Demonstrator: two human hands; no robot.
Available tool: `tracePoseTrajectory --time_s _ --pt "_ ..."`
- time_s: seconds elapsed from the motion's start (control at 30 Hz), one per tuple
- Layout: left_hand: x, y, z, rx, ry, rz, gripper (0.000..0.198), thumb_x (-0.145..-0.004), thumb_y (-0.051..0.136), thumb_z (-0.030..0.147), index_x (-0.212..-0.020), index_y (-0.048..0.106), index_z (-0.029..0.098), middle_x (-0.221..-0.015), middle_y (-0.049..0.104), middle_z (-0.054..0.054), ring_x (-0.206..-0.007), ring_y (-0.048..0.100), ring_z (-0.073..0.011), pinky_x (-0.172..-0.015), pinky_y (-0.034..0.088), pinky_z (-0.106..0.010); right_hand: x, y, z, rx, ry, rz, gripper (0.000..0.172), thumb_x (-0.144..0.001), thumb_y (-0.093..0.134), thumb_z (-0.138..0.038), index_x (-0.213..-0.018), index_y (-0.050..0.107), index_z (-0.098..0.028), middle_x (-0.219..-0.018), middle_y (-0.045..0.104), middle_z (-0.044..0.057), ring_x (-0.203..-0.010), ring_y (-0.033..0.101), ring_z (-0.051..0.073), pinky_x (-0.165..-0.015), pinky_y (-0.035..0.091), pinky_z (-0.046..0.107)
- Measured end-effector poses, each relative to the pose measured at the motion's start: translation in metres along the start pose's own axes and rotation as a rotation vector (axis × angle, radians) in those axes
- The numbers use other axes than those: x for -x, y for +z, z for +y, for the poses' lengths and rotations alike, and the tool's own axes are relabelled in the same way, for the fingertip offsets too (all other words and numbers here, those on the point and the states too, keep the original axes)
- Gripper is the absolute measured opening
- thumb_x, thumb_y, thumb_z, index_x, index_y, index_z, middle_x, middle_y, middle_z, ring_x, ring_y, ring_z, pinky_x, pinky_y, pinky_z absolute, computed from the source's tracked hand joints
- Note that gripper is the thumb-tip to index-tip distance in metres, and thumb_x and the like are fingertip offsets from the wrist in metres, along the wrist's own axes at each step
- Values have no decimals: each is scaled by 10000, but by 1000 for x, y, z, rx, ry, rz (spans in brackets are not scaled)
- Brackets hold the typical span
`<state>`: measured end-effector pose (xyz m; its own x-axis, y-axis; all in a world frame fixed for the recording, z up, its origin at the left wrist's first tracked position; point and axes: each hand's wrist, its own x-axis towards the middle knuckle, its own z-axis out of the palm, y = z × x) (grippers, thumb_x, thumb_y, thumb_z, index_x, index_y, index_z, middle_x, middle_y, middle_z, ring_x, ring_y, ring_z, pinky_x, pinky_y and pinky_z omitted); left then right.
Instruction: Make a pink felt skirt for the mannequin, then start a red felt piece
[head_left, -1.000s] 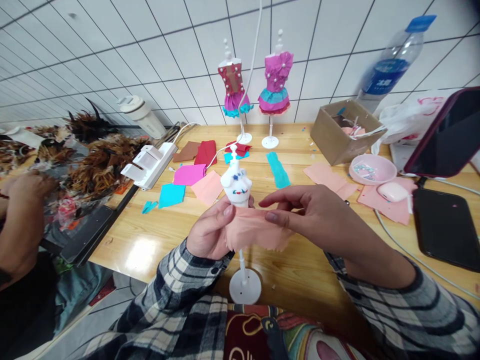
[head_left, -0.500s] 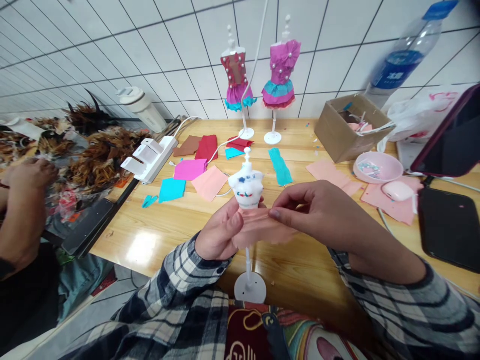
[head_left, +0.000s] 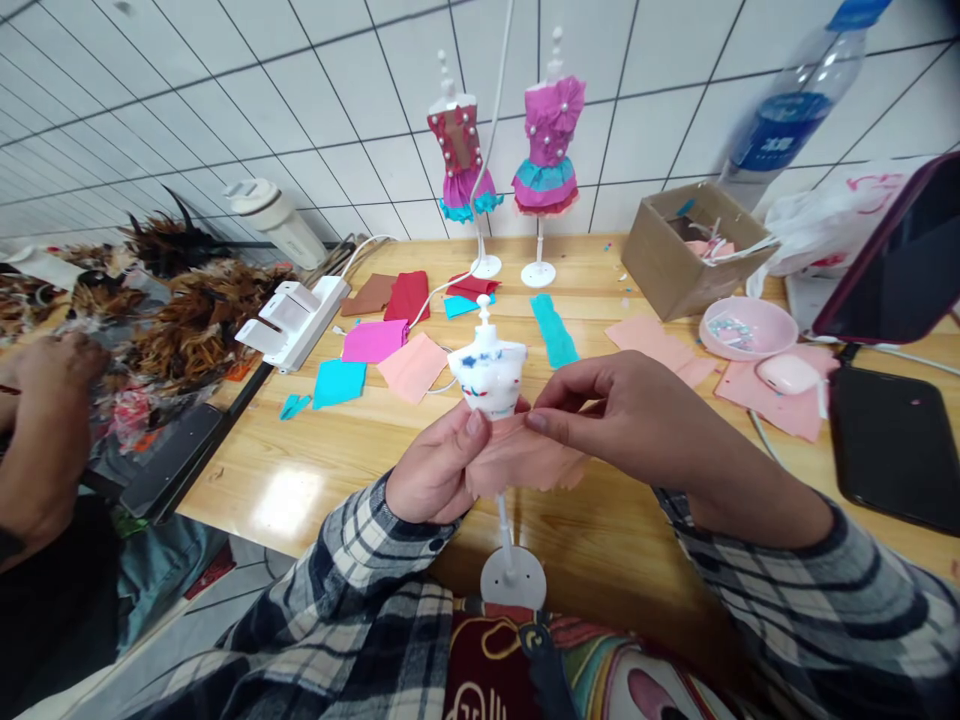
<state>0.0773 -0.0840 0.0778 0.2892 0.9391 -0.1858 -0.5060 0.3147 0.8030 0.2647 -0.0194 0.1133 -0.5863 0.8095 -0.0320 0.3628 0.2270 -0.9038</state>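
A small white dress form [head_left: 489, 375] with blue and red marks on its chest stands in front of me, tilted a little on its round base. Peach crepe paper [head_left: 525, 463] is gathered like a skirt around its waist. My left hand [head_left: 439, 460] is closed around the waist, its thumb pressing the paper's upper edge against the form. At the right side of the waist, my right hand [head_left: 619, 415] pinches the top edge of the same paper between thumb and fingers. The fingers of my left hand behind the form are mostly hidden.
Two dressed mini forms, one red and brown [head_left: 457, 140], one magenta [head_left: 551, 130], stand by the tiled wall. Coloured paper pieces [head_left: 339, 383] lie about. At right are a cardboard box [head_left: 664, 255], a pink bowl [head_left: 750, 345] and a phone [head_left: 896, 440]. A co-worker's hand [head_left: 60, 370] is near feathers at left.
The dress form has turned and its base has swung slightly right. My right hand has drawn the peach paper closer against the waist. My left thumb now presses nearer the waist.
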Motion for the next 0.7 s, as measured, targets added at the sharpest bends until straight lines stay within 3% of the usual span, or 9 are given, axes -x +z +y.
tracePoseTrajectory --time_s 0.27,0.43,0.57,0.7 --pt "-5 -2 2 -58 63 -26 421 -828 673 438 -1166 642 189 -1085 710 -105 -1185 590 -319 -1027 438 -465 0 0 -3 9 7 -4 154 -808 668 -324 -733 729 -204 -663 701 -3 -597 611 135 -528 418 259" --pt "-7 -2 4 -93 129 35 343 -823 687 403 -1081 683 176 -1070 706 -95 -1154 603 -298 -1034 437 -451 1 3 -3 -24 -39 23 165 -806 691 -360 -753 733 -209 -684 717 -12 -611 630 126 -557 451 246" --pt "-5 -2 11 -122 150 96 302 -848 662 388 -1045 700 162 -980 707 -82 -1034 649 -264 -969 482 -418 2 3 -4 -72 -32 35 132 -806 700 -351 -813 749 -228 -735 735 -19 -653 652 123 -590 482 233" --pt "-3 -1 17 -108 147 111 333 -829 677 384 -1058 701 143 -916 689 -76 -853 660 -213 -798 536 -336 3 2 -7 -106 -2 25 138 -805 701 -358 -802 748 -228 -729 732 -19 -650 652 122 -578 492 226"
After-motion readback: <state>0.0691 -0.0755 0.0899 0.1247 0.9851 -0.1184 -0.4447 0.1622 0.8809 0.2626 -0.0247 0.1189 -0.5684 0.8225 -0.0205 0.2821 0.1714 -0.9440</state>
